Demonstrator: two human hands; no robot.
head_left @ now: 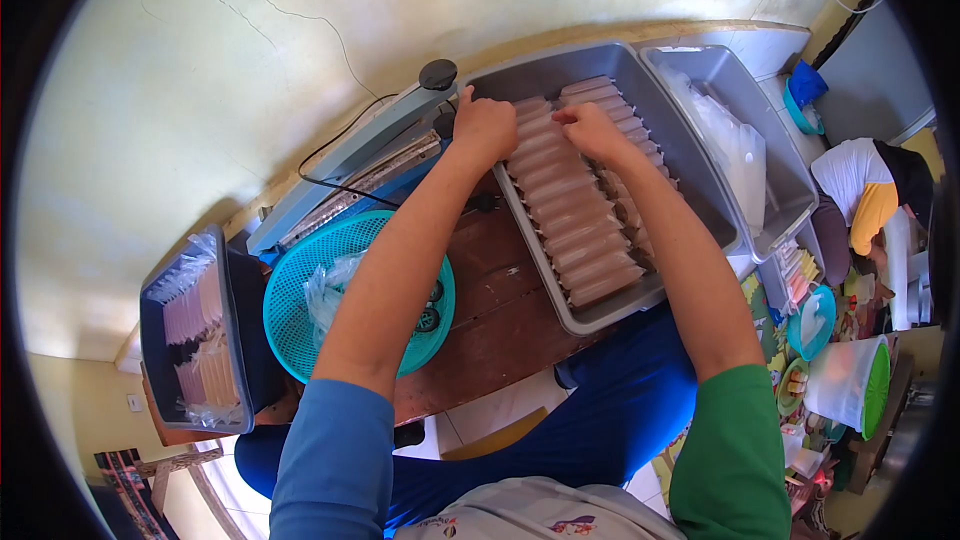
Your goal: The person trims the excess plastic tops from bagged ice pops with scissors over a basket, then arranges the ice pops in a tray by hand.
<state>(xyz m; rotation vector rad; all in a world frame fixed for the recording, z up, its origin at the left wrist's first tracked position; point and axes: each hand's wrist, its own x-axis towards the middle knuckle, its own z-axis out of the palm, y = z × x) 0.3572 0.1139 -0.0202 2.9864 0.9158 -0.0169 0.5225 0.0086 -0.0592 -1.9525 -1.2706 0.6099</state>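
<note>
Left hand [487,130]: set by gray tray [550,71] rim, fingers curled; hold unclear
Right hand [593,131]: held over packets [575,222], fingers bent; hold unclear

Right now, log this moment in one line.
left hand: near corner of tub; right hand: at packets; packets: rows in tub; basket: left of tub

Left hand [487,130]: curled fingertips out of sight, can't tell what they touch. Right hand [597,132]: at the packets [572,205], grip unclear. Right forearm [685,255], behind that hand, hides part of the packets. Left forearm [400,260] blocks part of the basket [290,250], nearer the body than the left hand. Shirt [520,510], below both hands: cut off by bottom edge, print too small to read.
</note>
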